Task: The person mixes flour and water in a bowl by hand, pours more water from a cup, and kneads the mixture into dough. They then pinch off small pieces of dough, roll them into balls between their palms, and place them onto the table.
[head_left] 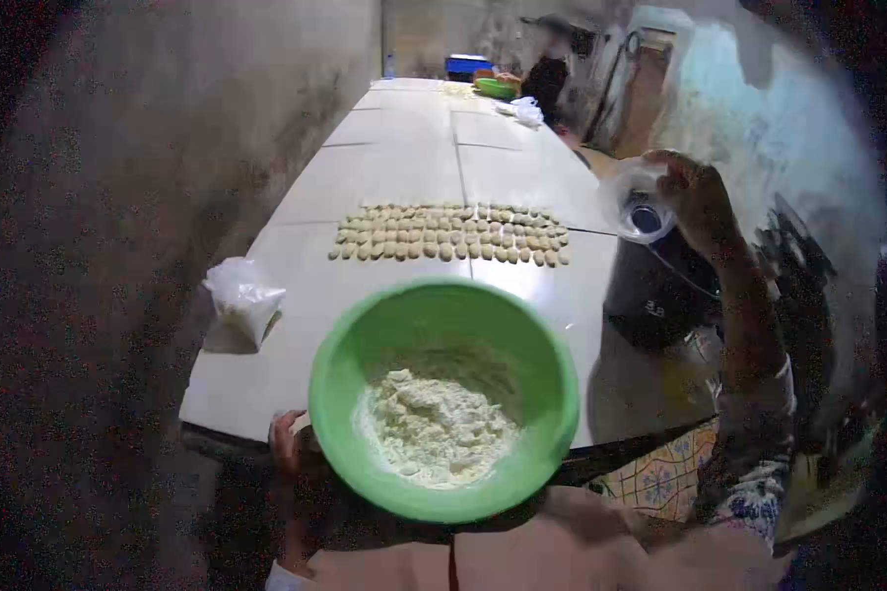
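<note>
A large green bowl (547, 394) sits at the near edge of the table, with a pale, crumbly flour mixture (442, 428) in it. My left hand (286, 440) is at the bowl's left side, its fingers bent against the outer wall and partly hidden by it. Out to the right, my right hand (698, 197) is raised and closed on the rim of a clear plastic container (626, 192), which is tilted above the table's right edge. Beyond the bowl, several small dough pieces (448, 236) lie in rows on the white table (394, 177).
A clear plastic bag (243, 300) with something in it stands at the table's left edge. A black object (650, 295) is at the right edge. Far off are a smaller green bowl (496, 89), a blue container (468, 67), a white bag (527, 111) and another person (545, 79).
</note>
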`<action>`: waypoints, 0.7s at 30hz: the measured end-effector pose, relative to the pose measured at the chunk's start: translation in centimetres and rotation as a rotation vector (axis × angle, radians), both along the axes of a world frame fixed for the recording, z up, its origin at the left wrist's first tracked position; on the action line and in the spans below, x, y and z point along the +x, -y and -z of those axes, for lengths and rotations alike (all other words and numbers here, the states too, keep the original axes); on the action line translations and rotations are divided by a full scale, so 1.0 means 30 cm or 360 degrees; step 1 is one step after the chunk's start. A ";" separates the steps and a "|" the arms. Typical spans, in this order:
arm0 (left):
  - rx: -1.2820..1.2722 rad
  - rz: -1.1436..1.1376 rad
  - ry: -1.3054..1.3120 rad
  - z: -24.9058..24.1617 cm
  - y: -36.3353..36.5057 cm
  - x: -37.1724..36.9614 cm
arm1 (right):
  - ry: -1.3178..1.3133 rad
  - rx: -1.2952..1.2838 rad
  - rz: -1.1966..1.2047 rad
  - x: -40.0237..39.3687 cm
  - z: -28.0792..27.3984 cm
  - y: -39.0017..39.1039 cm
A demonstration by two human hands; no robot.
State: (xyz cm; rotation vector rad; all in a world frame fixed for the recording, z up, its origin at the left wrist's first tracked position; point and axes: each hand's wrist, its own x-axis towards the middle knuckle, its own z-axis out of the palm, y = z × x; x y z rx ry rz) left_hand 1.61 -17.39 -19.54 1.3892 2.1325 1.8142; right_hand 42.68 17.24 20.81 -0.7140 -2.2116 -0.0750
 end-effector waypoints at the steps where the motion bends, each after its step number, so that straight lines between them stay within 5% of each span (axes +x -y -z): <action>1: 0.0047 0.0000 -0.0180 -0.042 -0.011 0.024 | 0.0101 -0.0002 0.0103 -0.044 0.012 0.045; 3: 0.0135 0.0004 -0.0541 -0.110 -0.022 0.057 | 0.0122 -0.0332 0.0185 -0.152 0.011 0.268; 5: -0.0080 0.0067 -0.0502 -0.079 0.002 0.018 | 0.0239 0.0204 -0.0019 -0.217 0.093 0.272; 8: -0.0031 -0.0188 -0.0905 -0.279 -0.001 0.159 | 0.0607 0.0350 -0.0233 -0.275 0.196 0.387; 21: -0.0055 -0.0167 -0.0619 -0.268 0.018 0.162 | 0.0884 0.1051 -0.0622 -0.357 0.317 0.517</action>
